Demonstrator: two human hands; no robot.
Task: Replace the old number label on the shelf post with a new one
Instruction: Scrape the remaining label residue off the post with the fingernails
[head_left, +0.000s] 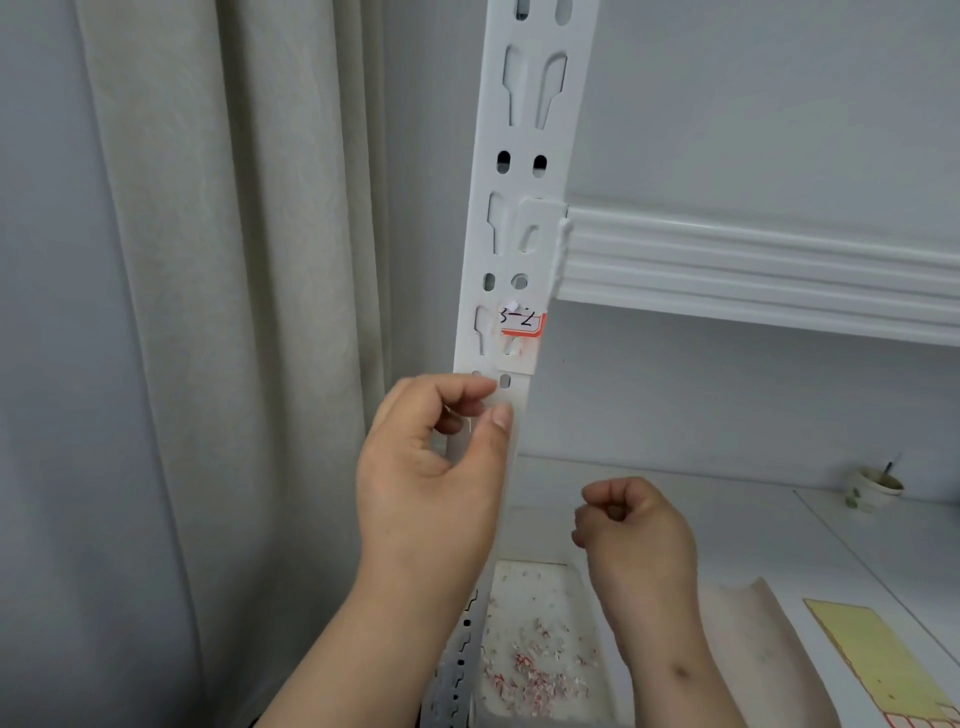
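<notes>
The white slotted shelf post runs up the middle of the view. Stuck to it is the old label, white with a red border and handwritten "3-2"; its top and left side are torn away. Just below the label, my left hand grips the post, with the thumb on its front face and the fingers curled round its left edge. Lower and to the right, away from the post, my right hand is curled into a loose fist, and nothing shows in it.
A white tray at the foot of the post holds several red-and-white paper scraps. A yellow sheet lies on the lower shelf at right, a small cup stands at the back. A shelf beam joins the post; a curtain hangs left.
</notes>
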